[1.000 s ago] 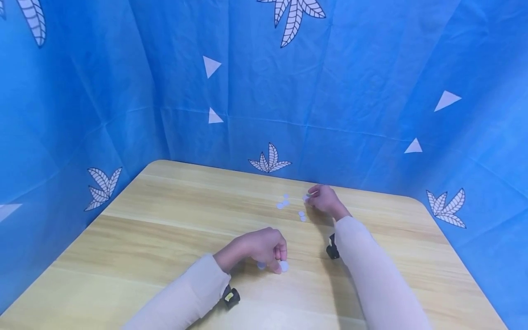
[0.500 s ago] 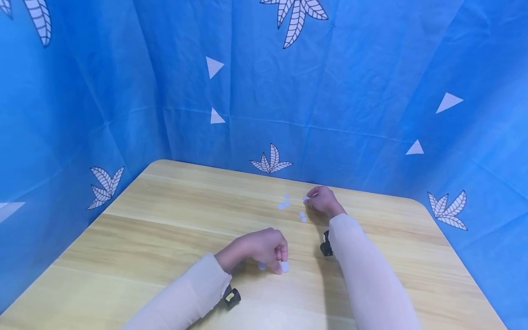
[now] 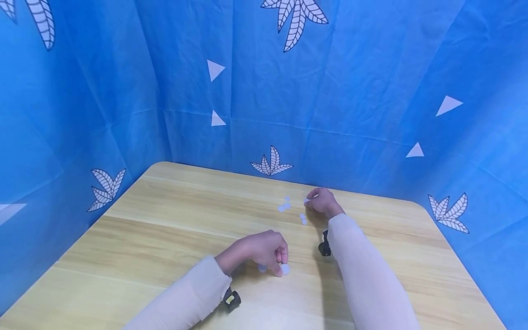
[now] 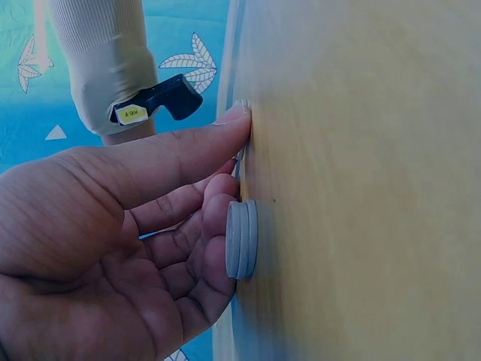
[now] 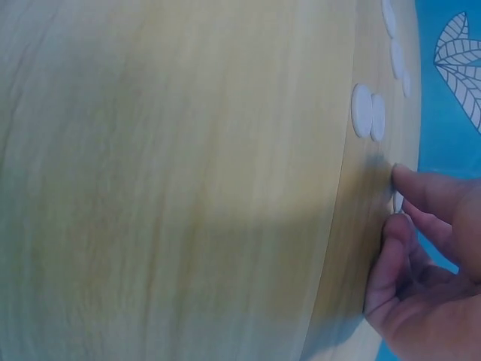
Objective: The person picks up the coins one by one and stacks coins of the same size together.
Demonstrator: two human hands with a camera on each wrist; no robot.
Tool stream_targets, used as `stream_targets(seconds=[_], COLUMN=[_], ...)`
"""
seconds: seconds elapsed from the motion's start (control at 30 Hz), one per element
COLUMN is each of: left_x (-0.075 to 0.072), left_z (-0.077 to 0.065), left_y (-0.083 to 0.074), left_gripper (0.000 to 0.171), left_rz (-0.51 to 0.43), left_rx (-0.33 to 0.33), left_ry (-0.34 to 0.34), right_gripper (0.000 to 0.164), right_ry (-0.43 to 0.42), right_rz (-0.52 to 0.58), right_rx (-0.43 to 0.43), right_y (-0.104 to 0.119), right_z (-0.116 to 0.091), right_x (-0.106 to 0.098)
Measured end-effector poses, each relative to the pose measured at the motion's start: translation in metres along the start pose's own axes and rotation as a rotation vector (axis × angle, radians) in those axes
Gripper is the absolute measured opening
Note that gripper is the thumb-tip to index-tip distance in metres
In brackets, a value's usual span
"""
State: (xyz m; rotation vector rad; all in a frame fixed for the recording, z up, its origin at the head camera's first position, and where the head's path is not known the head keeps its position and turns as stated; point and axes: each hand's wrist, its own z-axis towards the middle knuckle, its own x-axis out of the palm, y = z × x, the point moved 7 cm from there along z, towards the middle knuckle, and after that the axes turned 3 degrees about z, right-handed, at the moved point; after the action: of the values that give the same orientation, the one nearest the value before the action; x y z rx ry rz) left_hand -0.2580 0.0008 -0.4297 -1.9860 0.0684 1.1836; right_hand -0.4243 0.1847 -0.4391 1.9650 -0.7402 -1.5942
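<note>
My left hand (image 3: 266, 250) is low over the table, thumb and index finger pinching the edges of a flat white disc (image 3: 285, 269). Beside its curled other fingers stands a short stack of round discs (image 4: 242, 239), touching or nearly touching them; in the head view only the top disc (image 3: 262, 267) shows. Farther back, my right hand (image 3: 323, 201) pinches another white disc (image 3: 306, 200) at the table surface. In the right wrist view, that disc (image 5: 398, 201) shows as a thin sliver between thumb and fingers, mostly hidden.
Two discs (image 3: 303, 219) lie touching each other, just in front of the right hand. To its left is a loose group of three discs (image 3: 284, 205). The wooden table (image 3: 165, 238) ends at a blue patterned cloth (image 3: 350, 91) behind. Each wrist carries a black camera (image 3: 232, 300).
My right forearm has shifted slightly left while its fingers stay at the same disc. The left hand has kept its place. The head view has tilted up a little.
</note>
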Motion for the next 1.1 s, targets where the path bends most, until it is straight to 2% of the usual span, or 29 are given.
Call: stream_targets(seconds=[0.73, 1.1], left_x=[0.0001, -0.0007], left_z=[-0.0018, -0.0021], left_y=[-0.0005, -0.0009], left_gripper=[0.022, 0.022], left_rz=[0.004, 0.028], left_rx=[0.000, -0.003], left_ry=[-0.003, -0.014], right_gripper=[0.020, 0.020], right_ry=[0.047, 0.110], right_rz=[-0.041, 0.026], right_rx=[0.001, -0.114], right_y=[0.0036, 0.0067], right_z=[-0.0010, -0.0040], right_x=[-0.0005, -0.0037])
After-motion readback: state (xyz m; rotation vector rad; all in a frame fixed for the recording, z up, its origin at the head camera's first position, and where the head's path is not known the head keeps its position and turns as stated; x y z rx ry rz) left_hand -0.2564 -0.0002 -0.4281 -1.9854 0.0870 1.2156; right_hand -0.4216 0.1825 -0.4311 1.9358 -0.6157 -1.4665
